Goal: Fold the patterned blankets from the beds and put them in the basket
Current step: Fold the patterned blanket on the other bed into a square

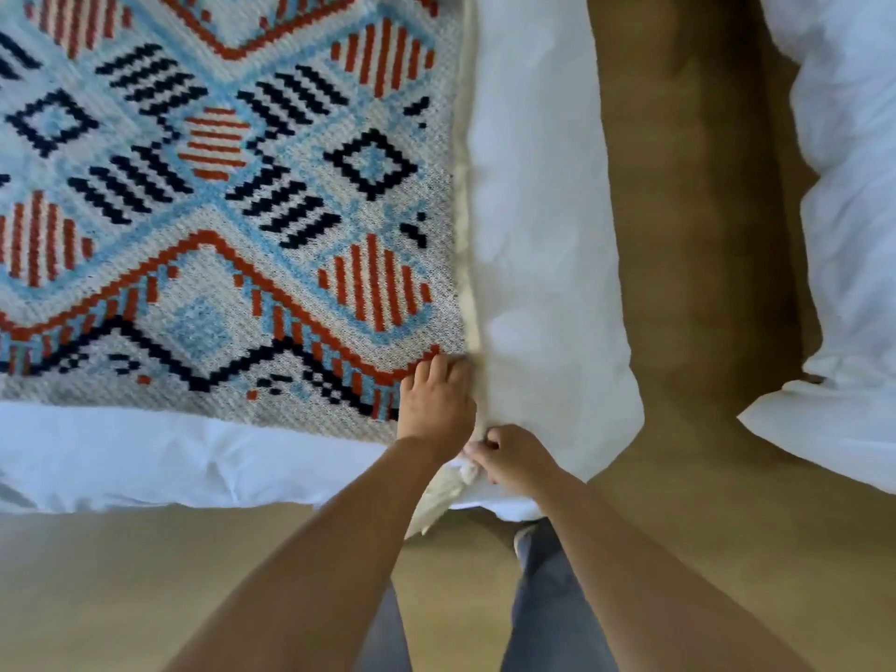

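A patterned blanket (pixel 232 196) in light blue, rust red, navy and cream lies spread flat over a bed with white bedding (pixel 543 235). Its cream fringed edge runs down the right side to the near corner. My left hand (pixel 434 405) rests flat on that near right corner, fingers apart. Just to its right, my right hand (pixel 509 458) is pinched shut on the cream edge of the blanket where it hangs over the bed's corner.
A second bed with white bedding (pixel 848 235) stands at the right, across a strip of brown carpet (pixel 693 235). Tan floor (pixel 145 574) lies in front of the near bed. My legs in blue trousers (pixel 548 599) stand at the bed's corner.
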A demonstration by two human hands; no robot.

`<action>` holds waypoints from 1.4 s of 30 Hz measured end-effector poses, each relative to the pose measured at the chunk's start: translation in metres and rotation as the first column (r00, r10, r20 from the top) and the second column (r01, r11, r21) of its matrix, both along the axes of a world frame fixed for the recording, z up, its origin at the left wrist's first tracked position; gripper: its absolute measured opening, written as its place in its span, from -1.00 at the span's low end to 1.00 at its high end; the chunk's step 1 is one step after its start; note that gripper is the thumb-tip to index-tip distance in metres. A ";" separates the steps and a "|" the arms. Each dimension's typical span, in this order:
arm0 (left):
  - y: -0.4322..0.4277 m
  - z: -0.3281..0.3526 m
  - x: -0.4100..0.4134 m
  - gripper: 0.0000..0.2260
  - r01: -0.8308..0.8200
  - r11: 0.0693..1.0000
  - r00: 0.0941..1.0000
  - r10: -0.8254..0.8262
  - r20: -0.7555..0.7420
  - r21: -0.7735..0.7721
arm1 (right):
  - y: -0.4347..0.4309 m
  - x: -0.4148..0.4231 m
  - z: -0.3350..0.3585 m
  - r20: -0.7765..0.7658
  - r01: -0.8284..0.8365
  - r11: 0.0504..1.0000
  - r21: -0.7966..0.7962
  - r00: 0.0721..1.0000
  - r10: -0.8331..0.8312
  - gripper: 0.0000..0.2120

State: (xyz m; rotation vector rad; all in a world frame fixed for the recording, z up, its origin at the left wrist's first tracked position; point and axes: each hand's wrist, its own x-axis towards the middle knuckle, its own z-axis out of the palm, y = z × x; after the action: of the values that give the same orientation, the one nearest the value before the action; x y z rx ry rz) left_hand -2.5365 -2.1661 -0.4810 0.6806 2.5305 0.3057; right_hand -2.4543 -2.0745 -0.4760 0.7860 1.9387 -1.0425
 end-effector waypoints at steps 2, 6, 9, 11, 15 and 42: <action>0.007 -0.003 0.015 -0.63 -0.136 0.991 0.990 0.136 -0.047 -0.009 | 0.018 -0.001 0.000 -0.079 -0.182 0.983 0.032 0.980 0.184 -0.73; 0.029 -0.001 0.048 -0.60 -0.370 0.929 0.927 0.369 -0.062 0.001 | 0.059 -0.008 0.009 -0.199 -0.344 0.933 0.107 0.912 0.359 -0.79; 0.048 0.003 0.056 -0.61 -0.539 0.842 0.842 0.539 -0.032 0.002 | 0.077 -0.025 0.021 -0.226 -0.425 0.887 0.179 0.860 0.458 -0.83; 0.060 0.001 0.056 -0.60 -0.616 0.787 0.786 0.617 -0.036 0.016 | 0.088 -0.041 0.025 -0.231 -0.478 0.846 0.236 0.818 0.527 -0.83; 0.074 -0.001 0.041 -0.58 -0.717 0.697 0.691 0.715 -0.106 0.031 | 0.114 -0.074 0.033 -0.220 -0.566 0.762 0.314 0.738 0.638 -0.88; 0.189 -0.003 -0.199 -0.59 -0.772 0.634 0.620 0.742 -0.254 -0.034 | 0.218 -0.374 0.022 -0.344 -0.507 0.779 0.369 0.704 0.621 -0.79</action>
State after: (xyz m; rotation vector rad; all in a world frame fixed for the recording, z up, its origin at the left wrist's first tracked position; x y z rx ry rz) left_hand -2.7358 -1.9771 -0.4836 -0.5133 2.8915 0.3375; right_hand -2.8280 -1.8569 -0.4544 0.0049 2.5184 -0.6226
